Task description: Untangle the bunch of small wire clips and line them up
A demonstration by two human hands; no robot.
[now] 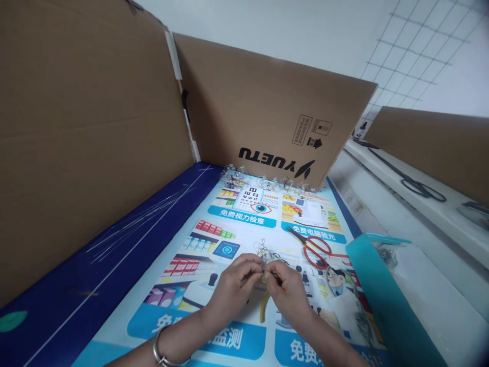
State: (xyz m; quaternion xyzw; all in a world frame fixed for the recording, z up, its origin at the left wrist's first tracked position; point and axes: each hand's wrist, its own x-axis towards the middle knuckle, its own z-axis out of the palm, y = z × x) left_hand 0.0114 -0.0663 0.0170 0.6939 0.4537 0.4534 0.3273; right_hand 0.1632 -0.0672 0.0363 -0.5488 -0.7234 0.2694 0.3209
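My left hand (241,279) and my right hand (286,286) meet over the middle of the printed sheet. Both are closed in a pinch on a small tangle of thin bent wire (263,248), whose silvery loops stick up beyond the fingertips. The exact spot they grip is hidden by the fingers. Just below the fingertips lies a curved yellow handle (264,308); the rest of that tool is covered. Scissors with red handles (317,251) rest on the sheet to the right of my right hand, blades partly apart.
Several similar wire tangles (235,175) line the far edge below a cardboard panel (267,107). Thin straight wires (130,221) lie on the dark blue surface at left. A teal-edged box (397,306) and a clear bag with wire (362,326) are at right. Black scissors (420,187) lie on a ledge.
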